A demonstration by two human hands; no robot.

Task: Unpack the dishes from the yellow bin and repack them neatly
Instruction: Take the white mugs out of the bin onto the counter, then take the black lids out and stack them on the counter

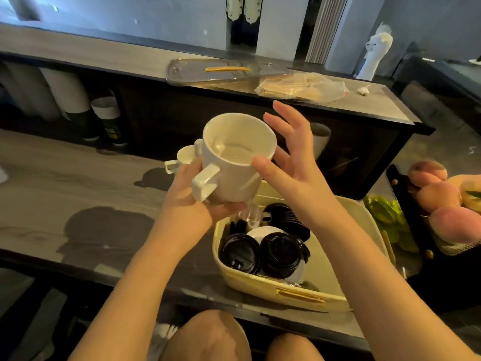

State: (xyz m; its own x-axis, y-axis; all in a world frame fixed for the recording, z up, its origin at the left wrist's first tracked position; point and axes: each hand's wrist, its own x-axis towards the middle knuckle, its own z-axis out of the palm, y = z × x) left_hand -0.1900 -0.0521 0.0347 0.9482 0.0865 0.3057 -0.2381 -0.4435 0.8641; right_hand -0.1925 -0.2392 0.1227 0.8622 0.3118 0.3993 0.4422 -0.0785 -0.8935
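My left hand (192, 201) grips a large white mug (235, 157) from below, holding it in the air above the left end of the pale yellow bin (299, 287). The mug's square handle points toward me. My right hand (291, 162) is beside the mug's right rim, fingers spread, thumb touching or nearly touching the rim. Inside the bin lie black lids (240, 252), a stack of black lids (289, 220), a white dish (263, 234) and a clear glass (251, 216). A smaller white cup (184, 156) stands on the counter behind my left hand.
The grey wooden counter (78, 188) stretches to the left. A raised shelf (364, 100) behind holds a clear tray and a plastic bag. Peaches (440, 194) and green items sit to the right of the bin. Paper cup stacks stand at the back left.
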